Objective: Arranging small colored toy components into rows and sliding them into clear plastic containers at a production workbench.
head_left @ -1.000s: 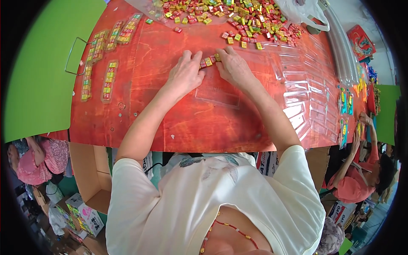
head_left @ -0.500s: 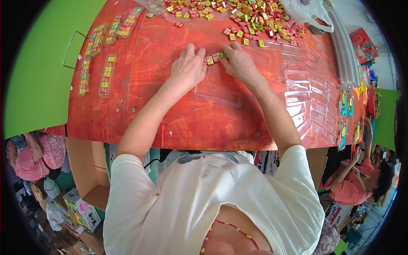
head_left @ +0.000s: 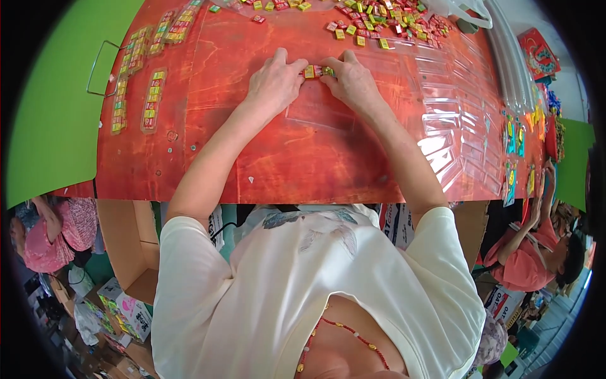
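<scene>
Between my hands is a short row of small red, yellow and green boxes [head_left: 312,72], gripped at its two ends. My left hand [head_left: 276,81] closes on the left end with thumb and fingers, and my right hand [head_left: 351,79] pinches the right end. My fingers hide part of the row. Just below, on the red table, lies a clear plastic tray [head_left: 319,115], hard to make out against the surface. A loose pile of the same small boxes [head_left: 391,22] spreads beyond my right hand.
Filled trays [head_left: 153,101] of boxes lie at the left of the red table [head_left: 252,151]. Clear trays [head_left: 454,129] overlap at the right, beside a long nested stack of clear plastic [head_left: 510,69]. A wire handle [head_left: 95,69] stands at the left edge. A co-worker [head_left: 536,252] works at far right.
Both hands have drawn a little closer together, and less of the box row shows between them. The whole view has shifted slightly, so the table appears higher up.
</scene>
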`<action>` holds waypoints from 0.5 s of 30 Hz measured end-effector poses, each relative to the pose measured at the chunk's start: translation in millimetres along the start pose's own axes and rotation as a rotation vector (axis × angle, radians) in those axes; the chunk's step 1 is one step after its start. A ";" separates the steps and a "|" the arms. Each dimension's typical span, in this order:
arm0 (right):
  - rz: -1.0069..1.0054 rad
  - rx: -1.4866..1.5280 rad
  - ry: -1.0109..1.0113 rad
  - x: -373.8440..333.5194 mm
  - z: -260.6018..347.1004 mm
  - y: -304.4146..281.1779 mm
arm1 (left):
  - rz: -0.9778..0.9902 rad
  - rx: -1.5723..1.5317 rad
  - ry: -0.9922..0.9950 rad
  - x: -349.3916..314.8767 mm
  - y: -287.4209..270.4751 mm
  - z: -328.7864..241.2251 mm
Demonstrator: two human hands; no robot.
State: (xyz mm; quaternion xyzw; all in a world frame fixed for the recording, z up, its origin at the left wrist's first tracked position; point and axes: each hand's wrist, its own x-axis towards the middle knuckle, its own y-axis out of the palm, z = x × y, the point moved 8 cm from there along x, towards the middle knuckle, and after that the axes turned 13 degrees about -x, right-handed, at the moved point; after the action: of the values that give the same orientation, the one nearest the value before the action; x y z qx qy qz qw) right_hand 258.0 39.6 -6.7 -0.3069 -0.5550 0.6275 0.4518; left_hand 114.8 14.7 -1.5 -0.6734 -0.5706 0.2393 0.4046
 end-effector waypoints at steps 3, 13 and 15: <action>-0.038 0.054 0.021 -24.1 6.1 -16.4 | 0.034 -0.035 0.017 -12.8 -4.1 -12.0; 0.013 0.088 0.146 -103.0 26.6 -27.7 | 0.130 -0.024 0.258 -62.0 10.8 -45.2; -0.014 0.108 0.139 -105.0 26.7 -29.5 | 0.134 -0.052 0.269 -61.2 8.0 -45.4</action>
State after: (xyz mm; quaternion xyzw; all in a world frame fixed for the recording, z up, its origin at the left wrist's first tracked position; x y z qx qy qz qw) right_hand 283.4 -67.6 15.0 -0.3210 -0.4898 0.6304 0.5096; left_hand 140.7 -56.6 8.7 -0.7463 -0.4710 0.1586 0.4429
